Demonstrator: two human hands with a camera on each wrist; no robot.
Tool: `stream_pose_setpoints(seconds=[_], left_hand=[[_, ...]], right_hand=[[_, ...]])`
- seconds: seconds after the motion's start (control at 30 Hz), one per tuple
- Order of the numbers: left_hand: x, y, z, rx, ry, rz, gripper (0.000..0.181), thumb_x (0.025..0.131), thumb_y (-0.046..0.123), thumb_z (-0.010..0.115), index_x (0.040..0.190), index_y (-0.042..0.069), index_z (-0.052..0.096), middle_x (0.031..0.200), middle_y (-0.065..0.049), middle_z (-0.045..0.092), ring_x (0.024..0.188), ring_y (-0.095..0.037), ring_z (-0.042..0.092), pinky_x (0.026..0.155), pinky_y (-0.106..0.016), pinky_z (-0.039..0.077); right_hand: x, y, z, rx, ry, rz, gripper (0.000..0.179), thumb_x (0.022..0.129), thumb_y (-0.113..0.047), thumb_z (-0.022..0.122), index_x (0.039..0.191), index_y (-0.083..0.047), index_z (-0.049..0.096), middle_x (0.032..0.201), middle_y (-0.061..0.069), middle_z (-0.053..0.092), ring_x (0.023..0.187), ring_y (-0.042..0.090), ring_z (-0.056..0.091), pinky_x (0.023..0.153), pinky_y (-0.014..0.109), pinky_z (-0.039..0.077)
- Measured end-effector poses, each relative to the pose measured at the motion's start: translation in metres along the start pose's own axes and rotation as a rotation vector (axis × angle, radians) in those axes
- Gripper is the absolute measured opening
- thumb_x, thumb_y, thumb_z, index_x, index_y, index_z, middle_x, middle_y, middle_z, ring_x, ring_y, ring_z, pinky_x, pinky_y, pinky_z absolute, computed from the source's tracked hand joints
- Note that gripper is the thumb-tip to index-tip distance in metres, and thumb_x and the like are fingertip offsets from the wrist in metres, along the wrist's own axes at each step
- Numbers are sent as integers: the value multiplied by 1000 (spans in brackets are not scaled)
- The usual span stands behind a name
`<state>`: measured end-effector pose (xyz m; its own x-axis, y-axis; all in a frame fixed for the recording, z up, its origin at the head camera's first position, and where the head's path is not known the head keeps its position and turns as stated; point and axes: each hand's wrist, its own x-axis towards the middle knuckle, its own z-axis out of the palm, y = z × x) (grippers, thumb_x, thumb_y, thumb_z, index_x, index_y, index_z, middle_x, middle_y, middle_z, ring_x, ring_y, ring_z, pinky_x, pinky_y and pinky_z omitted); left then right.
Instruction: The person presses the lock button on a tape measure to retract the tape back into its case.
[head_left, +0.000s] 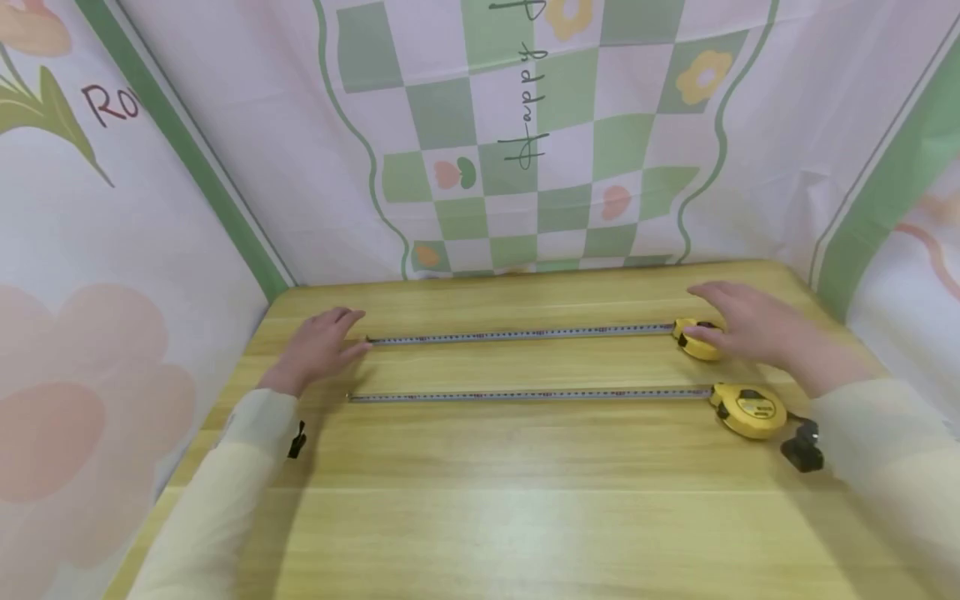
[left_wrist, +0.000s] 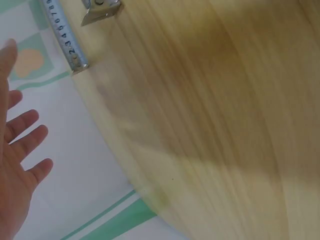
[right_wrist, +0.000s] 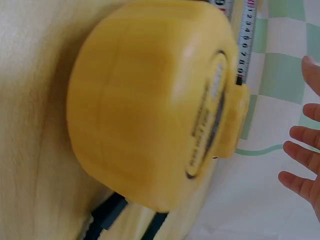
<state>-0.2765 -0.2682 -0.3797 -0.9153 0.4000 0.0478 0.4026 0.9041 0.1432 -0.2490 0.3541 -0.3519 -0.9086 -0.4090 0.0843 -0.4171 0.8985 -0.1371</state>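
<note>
Two yellow tape measures lie on the wooden table with their blades drawn out leftward, roughly parallel. The nearer case [head_left: 750, 410] has a black strap and fills much of the right wrist view. The smaller, farther case [head_left: 697, 343] is partly hidden by my right hand [head_left: 757, 329], whose fingers are spread above and beside it, holding nothing. My left hand [head_left: 318, 346] is at the hooked end of the farther blade [head_left: 517, 335], thumb and fingers apart on either side of the tip. Closer to me is the nearer blade [head_left: 525, 396], its metal hook [left_wrist: 100, 11] visible in the left wrist view.
The wooden table [head_left: 495, 517] reaches back to a hanging cloth [head_left: 510, 225] with green and white checks. More printed cloth [head_left: 90, 375] hangs at the left side. A small black device [head_left: 297, 440] sits under the left wrist, another [head_left: 802, 448] by the right.
</note>
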Motion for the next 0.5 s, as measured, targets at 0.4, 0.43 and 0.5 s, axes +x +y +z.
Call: stream_pose_setpoints(seconds=[0.4,0.43,0.5], left_hand=[[8,4,13,-46,-50,-52,60,97,33,59,144,1,39,143,-24,40,130,-42,38,112,-60,24],[9,4,14,-49,-53,-53,59,97,33,59,144,1,40,143,-24,41,130,-42,39,112,-60,25],[11,4,17,-54,-61,-59,58,97,33,60,142,1,41,141,-23,42,129,-42,39,112,-59,25]], right_hand=[[8,0,18,3,-83,29,78,92,-43,65,142,8,34,138,39,36,123,57,36,103,70,29],[9,0,20,-3,-87,32,78,92,-42,65,142,8,34,138,39,36,123,57,37,103,70,29],[10,1,23,-12,-94,35,78,92,-42,65,142,9,34,137,39,36,122,57,38,102,70,30]])
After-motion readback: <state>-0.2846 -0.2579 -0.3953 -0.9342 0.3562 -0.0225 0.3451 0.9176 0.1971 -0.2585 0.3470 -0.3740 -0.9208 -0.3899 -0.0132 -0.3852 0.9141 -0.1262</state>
